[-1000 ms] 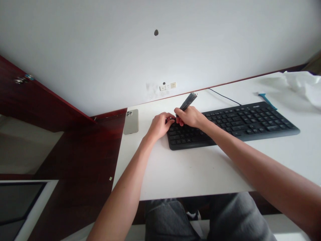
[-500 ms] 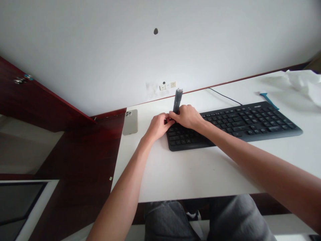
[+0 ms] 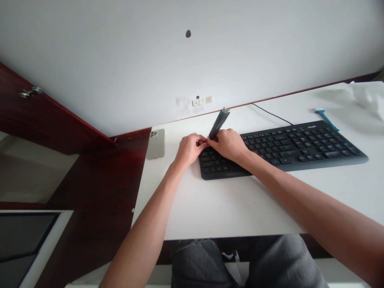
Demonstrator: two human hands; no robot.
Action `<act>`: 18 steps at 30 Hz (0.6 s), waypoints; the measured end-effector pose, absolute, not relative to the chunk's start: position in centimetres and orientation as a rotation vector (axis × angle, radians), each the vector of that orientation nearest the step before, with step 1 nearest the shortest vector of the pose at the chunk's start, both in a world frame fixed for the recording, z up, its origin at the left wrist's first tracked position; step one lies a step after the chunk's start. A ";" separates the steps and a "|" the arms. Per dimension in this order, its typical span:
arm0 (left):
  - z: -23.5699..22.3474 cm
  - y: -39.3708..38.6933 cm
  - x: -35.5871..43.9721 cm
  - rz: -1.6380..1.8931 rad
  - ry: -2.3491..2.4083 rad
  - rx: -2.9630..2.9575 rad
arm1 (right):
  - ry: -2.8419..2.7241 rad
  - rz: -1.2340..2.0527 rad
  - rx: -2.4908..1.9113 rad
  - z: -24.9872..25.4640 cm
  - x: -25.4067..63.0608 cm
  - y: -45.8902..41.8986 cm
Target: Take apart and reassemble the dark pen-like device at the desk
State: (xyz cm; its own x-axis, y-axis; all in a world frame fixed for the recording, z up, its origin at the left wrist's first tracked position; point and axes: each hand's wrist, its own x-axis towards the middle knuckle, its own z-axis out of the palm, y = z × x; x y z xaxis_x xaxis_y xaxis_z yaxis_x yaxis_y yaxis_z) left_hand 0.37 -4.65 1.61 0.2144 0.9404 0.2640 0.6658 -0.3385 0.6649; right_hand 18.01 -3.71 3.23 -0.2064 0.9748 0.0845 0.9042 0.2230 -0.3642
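Observation:
A black keyboard (image 3: 300, 146) lies on the white desk (image 3: 240, 200). My right hand (image 3: 229, 144) is closed round a dark grey stick-like tool (image 3: 218, 121), whose upper end leans up and to the right while its lower end is hidden at the keyboard's top left corner. My left hand (image 3: 189, 149) rests against that same corner with its fingers curled, pinched close to the right hand. What the left fingers hold, if anything, is hidden.
A beige phone (image 3: 156, 144) lies face down at the desk's left edge. A black cable (image 3: 270, 114) runs back from the keyboard. A blue tool (image 3: 325, 118) and crumpled white cloth (image 3: 367, 96) lie at the far right. Dark red wooden furniture (image 3: 99, 180) stands left.
The tool in my right hand swung from leaning right to upright, then back to a slight rightward lean. Both hands stayed at the keyboard's top left corner.

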 end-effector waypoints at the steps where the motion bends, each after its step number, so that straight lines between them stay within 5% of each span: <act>1: 1.6 -4.7 0.4 0.906 1.499 2.080 | -2.211 0.327 -1.762 3.1 18.0 -3.8; 18: 2.1 -4.8 0.2 0.826 1.505 2.150 | -2.237 0.324 -1.734 2.3 18.2 -3.9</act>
